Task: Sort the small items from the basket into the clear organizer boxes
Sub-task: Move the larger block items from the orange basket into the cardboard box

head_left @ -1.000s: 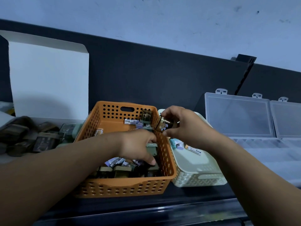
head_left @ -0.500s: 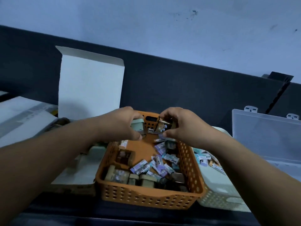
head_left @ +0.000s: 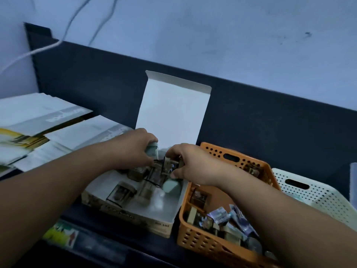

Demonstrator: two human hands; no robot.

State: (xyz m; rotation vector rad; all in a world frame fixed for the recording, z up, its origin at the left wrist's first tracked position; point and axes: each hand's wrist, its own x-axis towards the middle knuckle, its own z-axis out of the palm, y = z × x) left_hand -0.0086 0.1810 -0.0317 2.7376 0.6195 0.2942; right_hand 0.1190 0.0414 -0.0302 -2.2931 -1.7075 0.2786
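dark desk (head_left: 146, 246) carries papers (head_left: 58, 132), an open cardboard box (head_left: 125, 215), orange basket (head_left: 202, 246), white basket (head_left: 318, 200).

Orange basket (head_left: 201, 246): perforated walls, slot handle in the far end, sits on the dark surface (head_left: 160, 246) just right of an open cardboard box (head_left: 133, 215). Inside is a jumble of small items: purple-and-white packets (head_left: 220, 216) toward the middle, clear-cased blocks (head_left: 199, 196) along the left wall and at the near end. Pale green block (head_left: 152, 151), upright, is gripped in the left hand (head_left: 133, 149) over the box's far end. Clear-cased part (head_left: 170, 166), dark-edged, is pinched in the right hand (head_left: 190, 165) just beside it. 1 second green block (head_left: 172, 187) and 1 clear-cased piece (head_left: 120, 192) lie in the box. Blur hides finer detail.
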